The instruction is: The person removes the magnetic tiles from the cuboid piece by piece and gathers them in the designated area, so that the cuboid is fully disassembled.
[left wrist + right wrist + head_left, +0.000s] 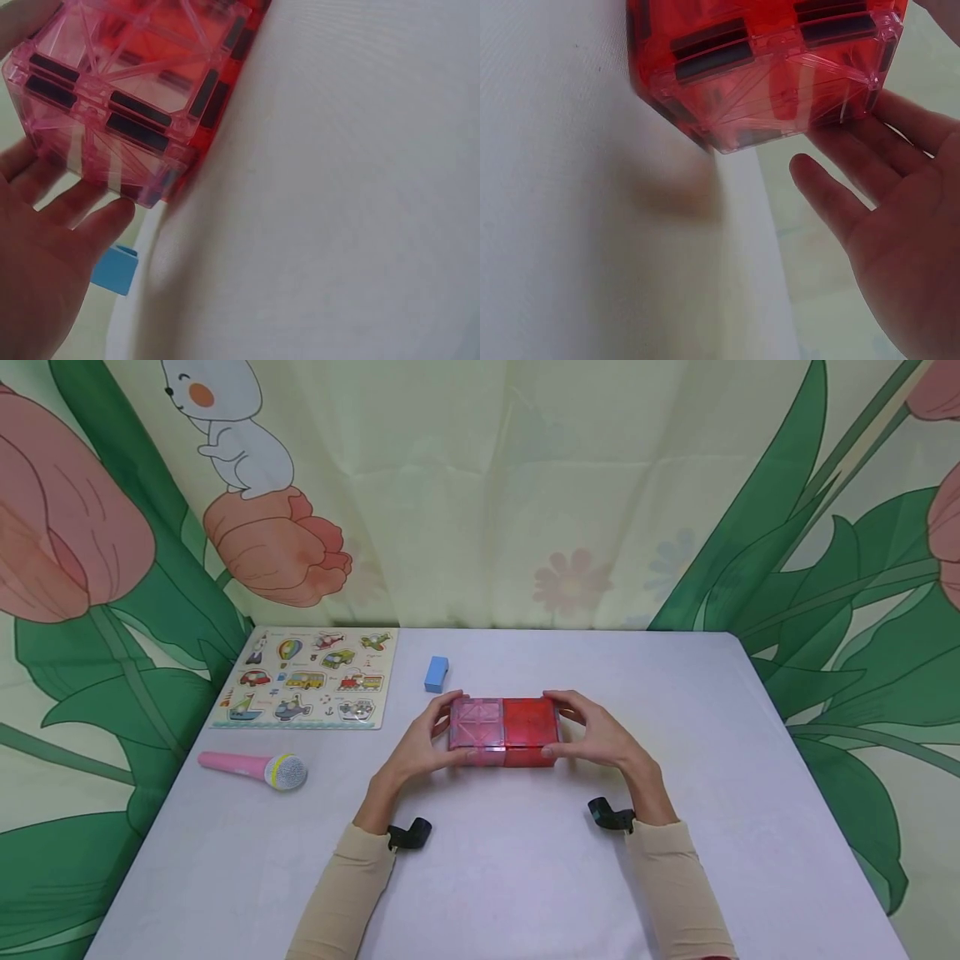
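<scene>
A box built of see-through magnetic tiles lies across the middle of the table, with pink tiles (pixel 477 723) on its left half and red tiles (pixel 531 723) on its right. Dark magnet strips line the tile edges in both wrist views. My left hand (pixel 417 743) grips the pink end, thumb at the near side and fingers round the far corner. At the red end, my right hand (pixel 602 737) holds on with thumb in front and fingers behind. In the right wrist view, fingers (pixel 862 154) reach the end tile while one finger stands off it.
Behind the box stands a small blue block (pixel 437 674). A vehicle picture board (pixel 307 678) lies at the back left, with a pink toy microphone (pixel 255 768) in front of it. A printed cloth backdrop (pixel 480 493) hangs beyond the white table (pixel 517 877).
</scene>
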### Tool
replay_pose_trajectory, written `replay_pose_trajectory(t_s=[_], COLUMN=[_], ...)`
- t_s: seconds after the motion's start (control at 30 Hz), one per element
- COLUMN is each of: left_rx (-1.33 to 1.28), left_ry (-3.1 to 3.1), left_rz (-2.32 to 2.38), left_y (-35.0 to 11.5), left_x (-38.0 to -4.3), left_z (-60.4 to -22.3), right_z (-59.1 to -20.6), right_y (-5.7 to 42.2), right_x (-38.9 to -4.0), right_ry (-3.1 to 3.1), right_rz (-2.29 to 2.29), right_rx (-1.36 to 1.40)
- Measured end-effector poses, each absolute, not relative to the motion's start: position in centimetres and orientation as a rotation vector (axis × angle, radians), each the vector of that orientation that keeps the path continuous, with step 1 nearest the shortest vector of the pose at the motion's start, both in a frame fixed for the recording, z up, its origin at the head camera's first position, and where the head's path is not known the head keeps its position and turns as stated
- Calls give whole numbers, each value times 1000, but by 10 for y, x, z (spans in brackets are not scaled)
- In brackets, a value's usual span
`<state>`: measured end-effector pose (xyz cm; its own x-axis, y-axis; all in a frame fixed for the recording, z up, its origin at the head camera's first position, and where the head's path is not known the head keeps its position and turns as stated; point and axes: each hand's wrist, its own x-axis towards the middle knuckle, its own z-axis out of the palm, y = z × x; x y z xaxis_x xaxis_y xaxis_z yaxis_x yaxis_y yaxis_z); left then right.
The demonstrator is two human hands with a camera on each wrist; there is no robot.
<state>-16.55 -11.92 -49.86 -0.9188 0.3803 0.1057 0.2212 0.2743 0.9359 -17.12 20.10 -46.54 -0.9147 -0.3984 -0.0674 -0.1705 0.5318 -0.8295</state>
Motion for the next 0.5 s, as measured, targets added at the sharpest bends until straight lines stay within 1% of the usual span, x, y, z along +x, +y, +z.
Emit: replay_pose_trajectory(t_s=[0.5], left_rx=[517], left_ry=[2358], left_rz=[1758], left_y=[-120], left_x=[-168], left_z=[-502], right_z=[-468], right_y=[198], right_x=[-173], right_ry=[2513], right_rz=[-1384], right_rx=[-462])
